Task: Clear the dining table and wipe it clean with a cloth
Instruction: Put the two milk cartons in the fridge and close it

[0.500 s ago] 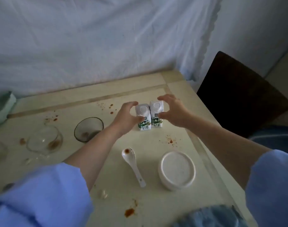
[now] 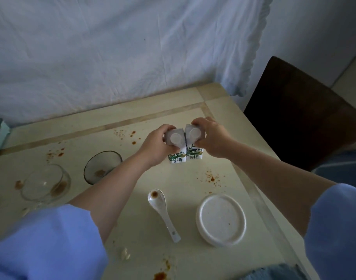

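At twelve o'clock from the glossy white spoon [image 2: 163,211] on the stained cream table [image 2: 185,182], two boxy paper milk cartons [image 2: 176,159] with round caps are upright and touching. The left hand [image 2: 154,147] curls closed around the left carton [image 2: 175,138] near its top, and the right hand [image 2: 211,138] grips the right carton [image 2: 194,155] the same way.

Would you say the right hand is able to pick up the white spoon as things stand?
Probably not right away: the right hand grips a milk carton, so its fingers are full. The way itself looks free: the spoon lies uncovered on the table, with nothing on it.
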`<state>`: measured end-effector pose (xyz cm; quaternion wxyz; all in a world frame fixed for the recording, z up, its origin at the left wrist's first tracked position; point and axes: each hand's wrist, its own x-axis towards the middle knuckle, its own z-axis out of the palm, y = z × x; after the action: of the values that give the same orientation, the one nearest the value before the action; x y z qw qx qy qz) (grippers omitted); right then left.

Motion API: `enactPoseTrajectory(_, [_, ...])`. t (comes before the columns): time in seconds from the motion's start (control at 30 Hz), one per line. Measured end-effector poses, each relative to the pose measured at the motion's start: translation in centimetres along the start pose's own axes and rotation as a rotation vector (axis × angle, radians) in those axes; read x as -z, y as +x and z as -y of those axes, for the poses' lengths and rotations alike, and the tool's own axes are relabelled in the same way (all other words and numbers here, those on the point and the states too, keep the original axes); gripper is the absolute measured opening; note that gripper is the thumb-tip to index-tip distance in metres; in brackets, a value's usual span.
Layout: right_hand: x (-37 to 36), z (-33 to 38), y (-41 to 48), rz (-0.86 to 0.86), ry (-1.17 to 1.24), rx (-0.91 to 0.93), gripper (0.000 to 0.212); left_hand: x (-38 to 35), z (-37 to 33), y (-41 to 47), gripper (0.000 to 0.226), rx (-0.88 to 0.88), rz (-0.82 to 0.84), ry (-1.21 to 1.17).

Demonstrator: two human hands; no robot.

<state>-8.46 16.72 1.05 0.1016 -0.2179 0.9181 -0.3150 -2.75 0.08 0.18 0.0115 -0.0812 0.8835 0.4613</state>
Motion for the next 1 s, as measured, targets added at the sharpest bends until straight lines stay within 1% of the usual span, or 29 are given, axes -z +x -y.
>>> enactPoseTrajectory(0.1, [3.0,1.4,-2.4,-0.058,0.009,0.02,0.053,1.0,-3.4,-1.6,0.055,-0.054,0.016,0.0])
enactPoseTrajectory(0.27, [9.8,3.6,-9.1,-0.161,-0.018,0.054,0.053,1.6,-11.6,-5.9,0.057,-0.167,0.066,0.01])
enactPoseTrajectory(0.43, [18.1,3.2,-20.0,-0.301,-0.08,0.021,0.056,-1.6,-21.5,-11.9,0.054,-0.332,0.159,0.04])
enactPoseTrajectory(0.57, [25.0,0.9,-30.9,-0.423,-0.172,-0.065,0.054,-7.0,-29.9,-17.1,0.047,-0.493,0.279,0.041])
enactPoseTrajectory(0.67, [29.5,-1.5,-39.8,-0.521,-0.214,-0.165,0.052,-12.4,-36.1,-21.0,0.048,-0.599,0.422,0.0])
enactPoseTrajectory(0.8, [34.3,-4.6,-51.9,-0.677,-0.28,-0.336,0.051,-20.8,-44.1,-26.3,0.047,-0.764,0.611,-0.023])
enactPoseTrajectory(0.87, [36.2,-6.1,-57.5,-0.748,-0.269,-0.424,0.052,-25.1,-47.9,-28.9,0.045,-0.847,0.693,-0.018])
enactPoseTrajectory(1.0, [38.9,-9.0,-67.1,-0.87,-0.304,-0.586,0.053,-33.4,-54.4,-33.3,0.057,-0.98,0.856,0.004])
